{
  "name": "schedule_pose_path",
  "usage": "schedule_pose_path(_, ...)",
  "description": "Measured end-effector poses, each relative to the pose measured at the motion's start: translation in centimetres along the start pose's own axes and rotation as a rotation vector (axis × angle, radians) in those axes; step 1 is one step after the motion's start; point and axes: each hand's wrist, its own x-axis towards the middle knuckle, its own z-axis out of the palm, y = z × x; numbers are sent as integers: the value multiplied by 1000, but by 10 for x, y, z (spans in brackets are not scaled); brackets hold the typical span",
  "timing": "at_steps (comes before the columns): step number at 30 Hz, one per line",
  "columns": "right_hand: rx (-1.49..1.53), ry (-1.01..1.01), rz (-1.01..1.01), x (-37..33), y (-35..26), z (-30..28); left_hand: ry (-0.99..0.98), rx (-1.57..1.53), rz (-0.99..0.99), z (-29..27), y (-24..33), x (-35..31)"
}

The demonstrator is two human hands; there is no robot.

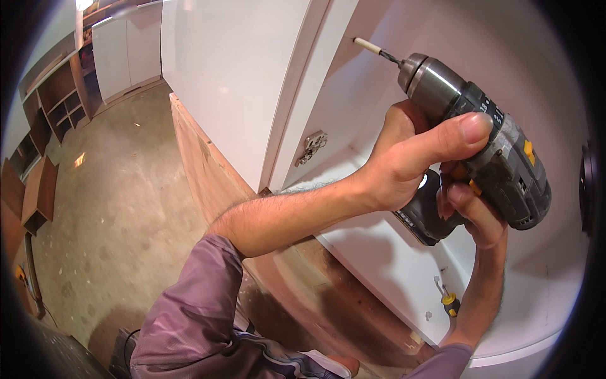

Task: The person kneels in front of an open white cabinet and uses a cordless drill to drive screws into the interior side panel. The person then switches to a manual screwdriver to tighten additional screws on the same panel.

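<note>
Both my hands are on a black and grey cordless drill [505, 158] with yellow buttons and a metal chuck. My left hand [410, 148] wraps the drill body just behind the chuck, its thumb lying across the top. Around the handle below, the fingers of my right hand [476, 208] are closed near the trigger. A dark drill bit [390, 57] points up and left, its front part covered by a cream-coloured sleeve [367, 45]. The sleeve's tip is at a small dark spot on the white cabinet side panel [344, 95]; whether it touches is hard to tell.
A metal hinge [311, 148] is fixed on the side panel. A yellow and black screwdriver [450, 304] lies inside the cabinet near my right forearm, by small metal pieces [428, 315]. To the left stand an open white door [233, 69], wooden boards and brown shelf boxes [39, 192].
</note>
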Motion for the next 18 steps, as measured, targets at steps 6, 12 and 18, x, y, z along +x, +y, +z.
schedule_pose_path(6, -51, 19, -12, 4, -2, 5, 11, 15, 22, 1, 3, -1)
schedule_pose_path(12, -35, 27, 2, 5, -4, 8, 8, 9, 17, 2, 0, -1)
schedule_pose_path(18, -19, 4, 1, 4, 0, 4, 23, -5, -12, 4, 3, -3)
